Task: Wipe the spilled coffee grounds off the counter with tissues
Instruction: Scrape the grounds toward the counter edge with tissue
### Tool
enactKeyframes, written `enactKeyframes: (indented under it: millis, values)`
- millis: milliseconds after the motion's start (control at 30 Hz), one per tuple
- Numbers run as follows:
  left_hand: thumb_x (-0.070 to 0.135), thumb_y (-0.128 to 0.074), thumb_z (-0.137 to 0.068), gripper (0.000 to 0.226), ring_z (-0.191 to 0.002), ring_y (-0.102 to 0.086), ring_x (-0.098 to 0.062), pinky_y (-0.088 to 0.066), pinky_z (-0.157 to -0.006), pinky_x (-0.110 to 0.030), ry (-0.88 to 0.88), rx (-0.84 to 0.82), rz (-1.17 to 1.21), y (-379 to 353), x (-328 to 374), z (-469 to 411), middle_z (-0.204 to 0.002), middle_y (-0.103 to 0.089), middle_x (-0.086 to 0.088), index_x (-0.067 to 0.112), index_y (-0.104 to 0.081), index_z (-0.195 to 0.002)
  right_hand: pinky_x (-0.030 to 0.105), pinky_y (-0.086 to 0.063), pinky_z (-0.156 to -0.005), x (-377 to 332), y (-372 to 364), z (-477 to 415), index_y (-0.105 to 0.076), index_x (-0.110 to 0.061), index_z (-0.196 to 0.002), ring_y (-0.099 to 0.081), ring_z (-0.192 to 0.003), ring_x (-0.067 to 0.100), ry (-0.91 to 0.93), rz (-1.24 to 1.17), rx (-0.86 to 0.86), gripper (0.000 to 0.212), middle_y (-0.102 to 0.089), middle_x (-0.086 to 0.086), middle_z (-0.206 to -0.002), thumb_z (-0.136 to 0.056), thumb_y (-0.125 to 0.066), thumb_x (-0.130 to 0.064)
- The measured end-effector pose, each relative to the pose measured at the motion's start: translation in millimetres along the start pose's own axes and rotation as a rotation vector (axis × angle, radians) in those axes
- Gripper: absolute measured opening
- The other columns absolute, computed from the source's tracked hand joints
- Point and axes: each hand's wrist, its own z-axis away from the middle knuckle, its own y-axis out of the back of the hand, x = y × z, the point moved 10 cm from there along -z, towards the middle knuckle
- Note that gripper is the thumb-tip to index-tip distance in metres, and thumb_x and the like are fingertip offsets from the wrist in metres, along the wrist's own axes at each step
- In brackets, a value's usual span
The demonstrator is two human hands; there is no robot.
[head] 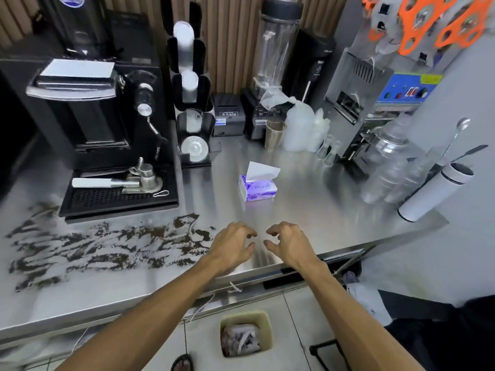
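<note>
Okay, steel counter (308, 215), brushed and reflective, café prep corner. The landmark is the purple tissue box (255, 187), mid-counter, with one white tissue (261, 168) sticking up out of its top.

Coffee grounds (107, 247) are smeared in dark streaks well left of the tissue box and nearer the front edge, a wide patch. The rightmost streaks end just beside the left hand (233, 245).

Both hands are over the counter in front of the tissue box, near the edge and close together, not touching. The left hand's fingers are loosely bent, thumb apart from them, holding nothing. The right hand (289, 243) is the same, loosely bent and empty. Cannot tell whether the fingertips touch the steel.

Left of the tissue box is a black espresso machine (88, 111), with a portafilter (128, 180) lying on its drip tray (117, 195). Behind-left of the box is a black cup-and-lid dispenser (191, 103). Straight behind are a small printer (227, 113), a blender (270, 76) and a metal cup (274, 135). Right of the box are a steel sealing machine (375, 97), clear plastic bottles (388, 162) and a white tumbler (434, 195).

A slatted wood wall (230, 36) runs behind the box. Below the counter edge, in front of the box, is a pale tiled floor (294, 330) with a square bin (267, 328) holding crumpled waste.
</note>
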Motion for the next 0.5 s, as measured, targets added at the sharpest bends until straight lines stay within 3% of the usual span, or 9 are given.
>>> enactKeyframes:
  millis: [167, 267, 400, 500]
  values:
    - [0.031, -0.060, -0.090, 0.037, -0.111, -0.054, -0.018, -0.045, -0.089, -0.031, 0.031, -0.007, -0.024, 22, -37, -50, -0.118, -0.061, 0.003, 0.022, -0.062, -0.125, 0.025, -0.047, -0.077, -9, 3, -63, -0.069, -0.015, -0.114, -0.065, -0.092, 0.020, -0.033, 0.027, 0.008, 0.035, -0.069, 0.003, -0.109, -0.084, -0.070, -0.033]
    - [0.036, -0.066, -0.082, 0.048, -0.113, -0.053, -0.020, -0.047, -0.090, -0.032, 0.090, 0.018, 0.022, 31, -65, -91, -0.121, -0.058, 0.004, 0.027, -0.056, -0.128, 0.031, -0.049, -0.075, -11, 12, -108, -0.069, -0.014, -0.110, -0.063, -0.094, 0.025, -0.062, 0.062, 0.035, 0.029, -0.068, 0.006, -0.108, -0.084, -0.067, -0.026]
    - [0.053, -0.072, -0.060, 0.082, -0.117, -0.045, -0.024, -0.045, -0.096, -0.041, 0.176, 0.003, 0.069, 32, -92, -146, -0.129, -0.051, 0.002, 0.032, -0.040, -0.133, 0.034, -0.041, -0.089, -3, 24, -163, -0.058, -0.010, -0.127, -0.049, -0.116, 0.031, -0.096, 0.054, 0.099, 0.043, -0.055, 0.011, -0.127, -0.085, -0.063, -0.012]
    - [0.059, -0.082, -0.056, 0.118, -0.134, -0.027, -0.023, -0.029, -0.107, -0.036, 0.189, -0.092, 0.108, 17, -100, -177, -0.151, -0.031, 0.006, 0.024, -0.019, -0.150, 0.037, -0.036, -0.096, -1, 25, -194, -0.044, -0.011, -0.140, -0.042, -0.117, 0.034, -0.041, 0.219, 0.130, 0.059, -0.046, 0.011, -0.138, -0.084, -0.064, -0.013]
